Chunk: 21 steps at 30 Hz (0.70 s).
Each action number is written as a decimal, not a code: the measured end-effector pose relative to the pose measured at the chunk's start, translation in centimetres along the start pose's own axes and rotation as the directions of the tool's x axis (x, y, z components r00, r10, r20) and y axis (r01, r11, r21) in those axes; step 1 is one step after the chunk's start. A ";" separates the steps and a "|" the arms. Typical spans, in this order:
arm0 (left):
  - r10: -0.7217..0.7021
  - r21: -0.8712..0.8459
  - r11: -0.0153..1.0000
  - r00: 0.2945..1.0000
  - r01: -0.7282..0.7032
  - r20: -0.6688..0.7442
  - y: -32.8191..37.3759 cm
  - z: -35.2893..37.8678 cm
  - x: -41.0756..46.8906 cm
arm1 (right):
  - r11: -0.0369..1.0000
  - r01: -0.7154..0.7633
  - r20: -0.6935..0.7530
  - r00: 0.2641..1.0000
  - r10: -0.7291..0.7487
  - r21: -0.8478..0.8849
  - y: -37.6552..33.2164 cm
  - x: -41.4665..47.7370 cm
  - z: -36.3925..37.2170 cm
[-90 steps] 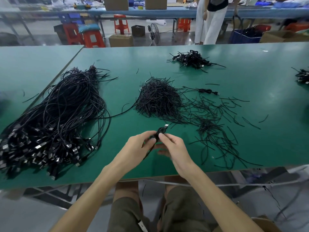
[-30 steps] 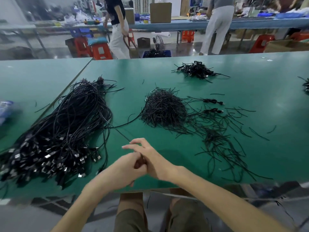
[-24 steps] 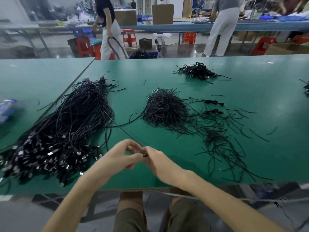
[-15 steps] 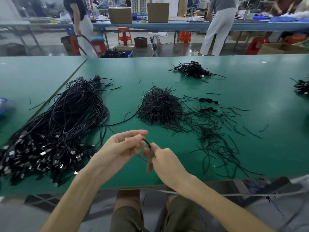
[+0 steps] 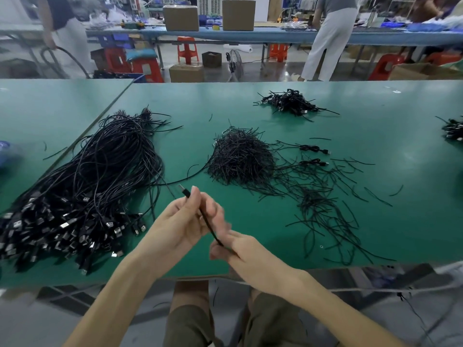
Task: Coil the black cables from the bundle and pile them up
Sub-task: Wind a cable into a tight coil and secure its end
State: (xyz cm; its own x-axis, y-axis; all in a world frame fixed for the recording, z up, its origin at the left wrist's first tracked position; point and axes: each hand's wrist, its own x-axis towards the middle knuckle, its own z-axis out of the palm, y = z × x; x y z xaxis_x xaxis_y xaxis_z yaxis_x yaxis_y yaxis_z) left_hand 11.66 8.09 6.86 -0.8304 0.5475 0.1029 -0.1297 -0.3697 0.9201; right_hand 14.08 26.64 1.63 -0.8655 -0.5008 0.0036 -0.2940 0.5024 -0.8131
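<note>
**One cable held straight between two hands, ready for the first loop**

A long green-matted workbench fills the view, with stools, cardboard boxes and standing people in the workshop behind it. At the left of the bench lies the bundle of long black cables, its metal-tipped plugs all fanned toward the near edge, probably so that one end can be picked out at a time.

In the middle sits a mound of short black wire ties, with loose ties strewn to its right. It is near the hands, which suits binding each coil. Far back lies a heap of coiled black cables, the likely pile for finished ones.

Above the near edge, the left hand pinches a single thin black cable just below its plug, which juts out past the fingertips. The right hand closes on the same cable lower down, though its fingers are blurred. The stretch between them is straight, and no loop is formed yet, so coiling seems about to begin.
</note>
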 end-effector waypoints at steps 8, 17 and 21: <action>-0.414 0.753 0.643 0.891 0.140 0.187 -0.7 0.5 -0.6 | 0.884 -0.054 -0.035 0.998 0.043 -0.464 1.0 0.2 -3.4; -0.378 0.908 0.320 0.915 0.271 -0.140 -2.4 0.9 0.8 | 0.877 -0.184 -0.187 0.976 0.110 -0.443 -1.6 0.3 -4.5; -0.371 0.930 0.246 0.913 0.272 -0.169 -3.0 0.8 1.4 | 0.783 -0.213 -0.172 0.976 0.137 -0.584 -2.0 0.8 -5.0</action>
State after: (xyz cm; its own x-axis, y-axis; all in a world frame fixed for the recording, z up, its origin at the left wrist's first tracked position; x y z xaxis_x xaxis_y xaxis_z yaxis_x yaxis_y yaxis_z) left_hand 11.32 10.53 4.58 -0.8019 0.5099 -0.3113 0.2459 0.7567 0.6057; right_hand 11.97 28.80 6.19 -0.9544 -0.2985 -0.0079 -0.2828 0.9120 -0.2972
